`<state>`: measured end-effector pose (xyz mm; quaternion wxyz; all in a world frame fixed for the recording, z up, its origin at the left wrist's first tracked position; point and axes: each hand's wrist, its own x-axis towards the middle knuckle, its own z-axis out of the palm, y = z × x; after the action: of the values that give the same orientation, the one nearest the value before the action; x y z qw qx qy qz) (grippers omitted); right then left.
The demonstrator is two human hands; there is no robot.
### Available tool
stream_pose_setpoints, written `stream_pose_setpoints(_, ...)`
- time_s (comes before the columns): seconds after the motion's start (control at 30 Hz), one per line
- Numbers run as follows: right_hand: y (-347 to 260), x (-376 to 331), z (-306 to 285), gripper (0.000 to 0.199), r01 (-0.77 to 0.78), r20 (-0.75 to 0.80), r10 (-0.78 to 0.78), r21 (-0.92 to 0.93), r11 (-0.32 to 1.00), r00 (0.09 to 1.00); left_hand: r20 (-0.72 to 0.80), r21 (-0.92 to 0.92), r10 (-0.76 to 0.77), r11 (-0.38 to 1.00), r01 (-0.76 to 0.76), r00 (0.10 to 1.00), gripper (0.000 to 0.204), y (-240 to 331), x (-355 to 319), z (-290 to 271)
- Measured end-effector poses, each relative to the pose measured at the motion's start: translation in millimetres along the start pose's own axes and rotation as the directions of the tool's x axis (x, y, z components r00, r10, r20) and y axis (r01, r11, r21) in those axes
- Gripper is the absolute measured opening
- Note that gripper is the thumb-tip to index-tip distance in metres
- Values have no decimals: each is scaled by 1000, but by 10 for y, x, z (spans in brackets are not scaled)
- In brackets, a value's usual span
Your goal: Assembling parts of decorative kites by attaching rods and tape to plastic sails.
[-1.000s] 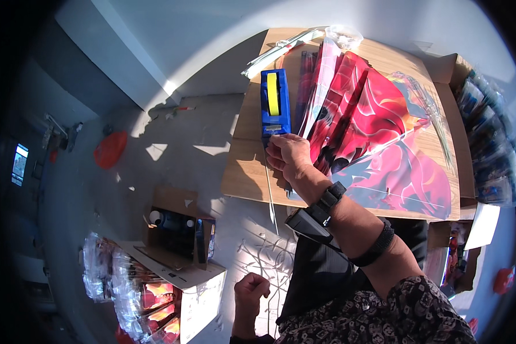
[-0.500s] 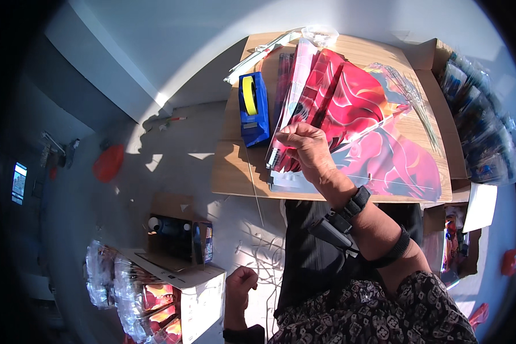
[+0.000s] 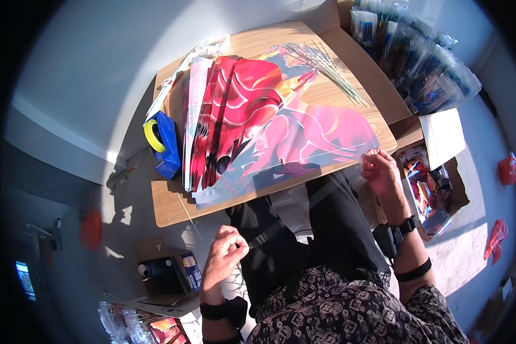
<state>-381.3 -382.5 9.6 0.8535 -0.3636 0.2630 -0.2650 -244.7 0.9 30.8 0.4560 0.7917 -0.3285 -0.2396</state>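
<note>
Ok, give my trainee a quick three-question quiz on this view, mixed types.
1. True or false: the blue tape dispenser lies at the left end of the wooden board.
2. The right hand is: A) on the tape dispenser, B) at the board's right edge, pinching a thin line, C) in the cardboard box.
3. Fill in: the left hand is closed below the board, over the dark ____.

Key: 1 true; 2 B; 3 trousers.
</note>
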Motion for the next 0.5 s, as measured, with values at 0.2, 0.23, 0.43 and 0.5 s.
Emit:
stream_pose_setpoints(0.2,-13,-82,-492,13,52,-180,-69,-95,994,981,198,-273,-208,927,257,958,7,58,492,126)
stream_pose_setpoints(0.23,-10,-45,-514,12,73,-184,-100,-144,987,978,189,-252,-208,934,252,960,8,76,573,125)
stream_pose_setpoints(0.43,-57,271,-443,9,159,-167,-252,-429,889,953,93,-145,-207,965,219,974,4,20,1063,66)
stream_pose_setpoints(0.5,-53,373,-443,8,183,-150,-306,-536,824,940,19,-140,-183,973,184,983,7,-21,1176,46)
